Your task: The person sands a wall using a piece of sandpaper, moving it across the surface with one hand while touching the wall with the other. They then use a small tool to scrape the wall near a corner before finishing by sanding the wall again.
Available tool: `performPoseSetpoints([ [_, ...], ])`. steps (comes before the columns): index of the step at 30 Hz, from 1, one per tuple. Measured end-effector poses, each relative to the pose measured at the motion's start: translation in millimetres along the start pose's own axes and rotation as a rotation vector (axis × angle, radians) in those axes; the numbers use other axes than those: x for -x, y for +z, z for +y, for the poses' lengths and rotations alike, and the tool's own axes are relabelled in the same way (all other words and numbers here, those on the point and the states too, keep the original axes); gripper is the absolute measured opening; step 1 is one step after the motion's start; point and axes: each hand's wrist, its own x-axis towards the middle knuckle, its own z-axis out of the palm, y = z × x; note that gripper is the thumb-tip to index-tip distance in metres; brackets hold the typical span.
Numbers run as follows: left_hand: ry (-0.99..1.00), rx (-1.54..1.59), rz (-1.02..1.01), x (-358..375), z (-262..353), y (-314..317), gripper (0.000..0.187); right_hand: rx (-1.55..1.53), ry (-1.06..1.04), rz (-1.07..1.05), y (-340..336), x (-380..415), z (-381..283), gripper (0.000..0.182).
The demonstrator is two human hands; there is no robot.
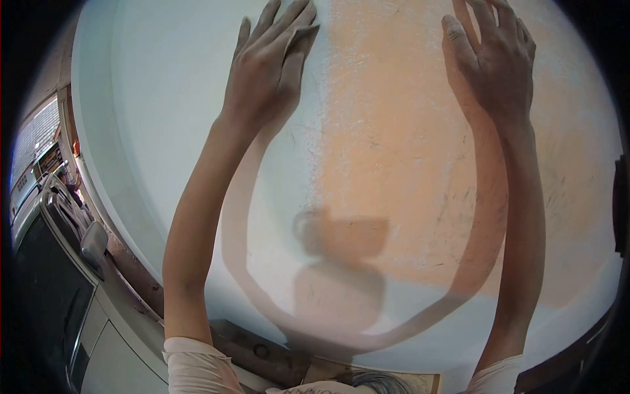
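In the head view, my left hand point(266, 69) is raised against a pale whitish wall surface point(177, 98). A folded piece of sandpaper point(303, 39) sticks out on its thumb side, held under the hand. The hand lies left of a large peach-coloured patch point(394, 131) with a scuffed edge. Over on that patch, my right hand point(499, 62) rests with its fingers apart and nothing visible in it. The fingertips of both hands reach the top edge of the view. Greyish dust covers both hands.
A vehicle with a dark window point(49, 276) and a side mirror point(94, 241) stands at the left. My shadow point(341, 295) falls across the lower wall. Near the bottom lies a framed board point(420, 381). A dark object point(619, 207) edges the right.
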Motion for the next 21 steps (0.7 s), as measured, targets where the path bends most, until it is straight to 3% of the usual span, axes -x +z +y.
performPoseSetpoints([
  [2,-0.022,0.028,0.036,-1.2,4.9,2.2,0.035,0.017,-0.001,0.006,3.0,2.6,-0.8,0.044],
  [4,-0.009,0.001,-0.085,35.1,21.5,-2.5,0.044,0.364,-0.035,-0.071,-26.6,-7.3,-50.0,0.044],
  [9,-0.012,0.024,-0.503,167.5,74.5,-37.7,0.059,0.342,-0.056,-0.066,-30.0,-6.6,-53.6,0.043],
  [13,0.026,-0.084,-0.38,125.2,39.2,-25.2,0.052,0.458,-0.052,-0.049,-23.7,-4.9,-49.4,0.042],
  [16,-0.038,0.022,-0.114,51.3,18.5,-19.5,0.045,0.442,-0.056,-0.055,-27.0,-5.5,-55.8,0.042],
  [18,-0.026,0.037,-0.069,54.2,17.2,-13.8,0.047,0.448,-0.032,-0.045,-26.5,-5.6,-57.2,0.041],
  [21,-0.063,0.018,-0.24,123.6,38.6,-23.1,0.054,0.428,-0.028,-0.043,-27.2,-4.2,-59.2,0.041],
])
